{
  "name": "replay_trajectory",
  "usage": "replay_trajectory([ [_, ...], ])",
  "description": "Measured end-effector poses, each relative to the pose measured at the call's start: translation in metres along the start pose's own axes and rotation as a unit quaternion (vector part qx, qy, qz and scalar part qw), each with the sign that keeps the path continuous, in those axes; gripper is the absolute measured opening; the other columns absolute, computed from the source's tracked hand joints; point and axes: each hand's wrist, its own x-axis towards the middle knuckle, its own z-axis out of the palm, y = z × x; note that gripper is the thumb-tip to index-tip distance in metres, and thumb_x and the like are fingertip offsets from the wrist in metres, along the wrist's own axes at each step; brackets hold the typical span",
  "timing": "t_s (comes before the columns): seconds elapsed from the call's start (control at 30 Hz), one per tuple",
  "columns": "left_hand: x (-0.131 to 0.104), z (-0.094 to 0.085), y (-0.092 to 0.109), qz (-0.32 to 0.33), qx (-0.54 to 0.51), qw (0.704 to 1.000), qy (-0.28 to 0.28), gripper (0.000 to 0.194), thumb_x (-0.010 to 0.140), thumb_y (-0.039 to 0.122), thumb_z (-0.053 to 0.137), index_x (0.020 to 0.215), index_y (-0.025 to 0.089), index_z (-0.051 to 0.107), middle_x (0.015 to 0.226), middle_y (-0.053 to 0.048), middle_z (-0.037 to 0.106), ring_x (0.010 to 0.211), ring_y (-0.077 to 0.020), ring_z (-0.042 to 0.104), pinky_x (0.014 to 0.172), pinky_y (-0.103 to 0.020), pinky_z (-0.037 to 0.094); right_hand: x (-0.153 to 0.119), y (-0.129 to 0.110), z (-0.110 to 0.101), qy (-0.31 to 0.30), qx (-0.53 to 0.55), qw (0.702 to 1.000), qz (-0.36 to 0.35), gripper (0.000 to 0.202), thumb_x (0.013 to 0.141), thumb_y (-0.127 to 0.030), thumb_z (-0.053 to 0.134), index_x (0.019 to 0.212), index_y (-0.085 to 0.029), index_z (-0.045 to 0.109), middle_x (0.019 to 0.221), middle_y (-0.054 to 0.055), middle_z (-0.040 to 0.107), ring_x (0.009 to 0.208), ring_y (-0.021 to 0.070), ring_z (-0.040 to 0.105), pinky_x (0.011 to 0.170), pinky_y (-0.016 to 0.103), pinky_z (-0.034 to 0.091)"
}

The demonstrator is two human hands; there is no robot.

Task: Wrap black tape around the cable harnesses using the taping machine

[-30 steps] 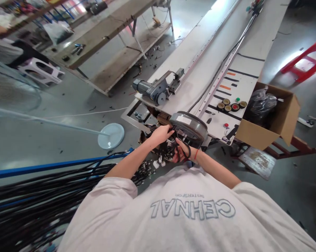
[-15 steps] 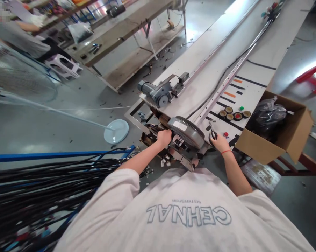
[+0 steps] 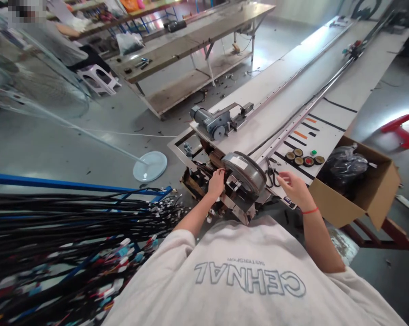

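My left hand (image 3: 217, 182) is closed at the left side of the round grey reel (image 3: 245, 174), at the near end of the long white table (image 3: 279, 90). What its fingers pinch is too small to name. On the other side of the reel, my right hand (image 3: 294, 188) hovers with fingers apart, holding nothing. Black-handled scissors (image 3: 271, 177) lie on the table between the reel and my right hand. Several tape rolls (image 3: 298, 160) sit beyond them.
A grey motor unit (image 3: 218, 129) is mounted left of the reel. An open cardboard box (image 3: 381, 192) stands at the right. Bundled black cables (image 3: 72, 213) fill the lower left on a blue rack (image 3: 55, 183). A person (image 3: 64, 45) sits at far left.
My right hand has let go of the scissors, which now lie on the table, and its fingers have spread. My left hand stays beside the reel. The camera view has shifted.
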Motion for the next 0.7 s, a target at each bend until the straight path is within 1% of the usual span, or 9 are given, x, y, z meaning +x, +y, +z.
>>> replay_trajectory([
  [0.1, -0.018, -0.006, -0.011, 0.043, 0.05, 0.998, 0.015, 0.039, 0.079, 0.002, 0.042, 0.11, 0.021, 0.057, 0.122, -0.014, 0.062, 0.123, -0.0282, 0.052, 0.105, -0.037, 0.038, -0.036, -0.022, 0.013, -0.157, 0.163, 0.974, 0.032, 0.042, 0.084, -0.059, 0.056, 0.09, -0.018, 0.067, 0.078, 0.007, 0.07, 0.068, 0.0187, 0.065, 0.067, 0.031, 0.052],
  [0.17, -0.033, -0.015, -0.016, 0.045, 0.04, 0.998, -0.025, 0.037, 0.076, 0.003, 0.045, 0.104, 0.022, 0.06, 0.1, -0.011, 0.07, 0.106, -0.0274, 0.062, 0.099, -0.037, 0.043, -0.052, -0.034, 0.042, -0.26, 0.231, 0.936, 0.061, 0.045, 0.083, -0.061, 0.058, 0.086, -0.017, 0.068, 0.076, 0.006, 0.071, 0.064, 0.0167, 0.064, 0.063, 0.029, 0.052],
  [0.23, -0.051, -0.028, -0.019, 0.036, -0.003, 0.995, -0.096, 0.039, 0.07, 0.002, 0.046, 0.099, 0.022, 0.061, 0.078, -0.006, 0.071, 0.084, -0.0245, 0.067, 0.088, -0.035, 0.048, -0.054, -0.041, 0.079, -0.321, 0.259, 0.907, 0.09, 0.044, 0.08, -0.06, 0.063, 0.083, -0.016, 0.068, 0.079, 0.007, 0.072, 0.066, 0.0158, 0.065, 0.061, 0.026, 0.051],
  [0.37, -0.102, -0.062, -0.039, -0.011, -0.132, 0.966, -0.221, 0.045, 0.058, 0.007, 0.044, 0.095, 0.021, 0.065, 0.053, 0.002, 0.063, 0.055, -0.0174, 0.06, 0.063, -0.028, 0.048, -0.027, -0.05, 0.142, -0.356, 0.331, 0.852, 0.193, 0.031, 0.08, -0.048, 0.069, 0.083, -0.017, 0.068, 0.087, 0.007, 0.073, 0.075, 0.0154, 0.067, 0.064, 0.023, 0.051],
  [0.43, -0.137, -0.077, -0.064, -0.041, -0.165, 0.951, -0.257, 0.044, 0.054, 0.012, 0.045, 0.091, 0.022, 0.067, 0.047, 0.005, 0.058, 0.049, -0.0145, 0.054, 0.057, -0.025, 0.044, -0.007, -0.052, 0.159, -0.309, 0.416, 0.825, 0.228, 0.025, 0.084, -0.043, 0.066, 0.085, -0.018, 0.066, 0.088, 0.005, 0.073, 0.079, 0.0145, 0.067, 0.066, 0.023, 0.051],
  [0.53, -0.195, -0.09, -0.119, -0.142, -0.189, 0.918, -0.318, 0.04, 0.051, 0.016, 0.047, 0.084, 0.022, 0.068, 0.041, 0.007, 0.05, 0.042, -0.0122, 0.045, 0.052, -0.024, 0.039, 0.007, -0.05, 0.173, -0.189, 0.522, 0.808, 0.197, 0.022, 0.085, -0.042, 0.063, 0.086, -0.02, 0.062, 0.081, 0.002, 0.071, 0.077, 0.0124, 0.066, 0.069, 0.021, 0.051],
  [0.57, -0.212, -0.092, -0.138, -0.171, -0.176, 0.913, -0.324, 0.04, 0.049, 0.016, 0.047, 0.083, 0.021, 0.068, 0.043, 0.007, 0.051, 0.045, -0.013, 0.048, 0.053, -0.025, 0.041, 0.006, -0.047, 0.177, -0.181, 0.529, 0.808, 0.185, 0.023, 0.083, -0.043, 0.065, 0.085, -0.02, 0.061, 0.078, 0.001, 0.071, 0.075, 0.0126, 0.066, 0.069, 0.022, 0.051],
  [0.63, -0.236, -0.095, -0.168, -0.228, -0.106, 0.911, -0.326, 0.035, 0.046, 0.014, 0.051, 0.078, 0.019, 0.066, 0.056, 0.003, 0.062, 0.06, -0.0177, 0.06, 0.062, -0.028, 0.046, -0.008, -0.043, 0.188, -0.258, 0.495, 0.812, 0.169, 0.029, 0.079, -0.046, 0.068, 0.082, -0.018, 0.062, 0.075, 0.002, 0.07, 0.073, 0.0137, 0.065, 0.066, 0.022, 0.05],
  [0.7, -0.235, -0.097, -0.177, -0.261, -0.033, 0.913, -0.311, 0.029, 0.046, 0.015, 0.06, 0.075, 0.018, 0.064, 0.075, -0.002, 0.071, 0.082, -0.0253, 0.066, 0.075, -0.032, 0.049, -0.032, -0.042, 0.206, -0.411, 0.417, 0.802, 0.122, 0.034, 0.08, -0.049, 0.067, 0.084, -0.015, 0.066, 0.086, 0.005, 0.072, 0.08, 0.0146, 0.065, 0.066, 0.021, 0.049],
])
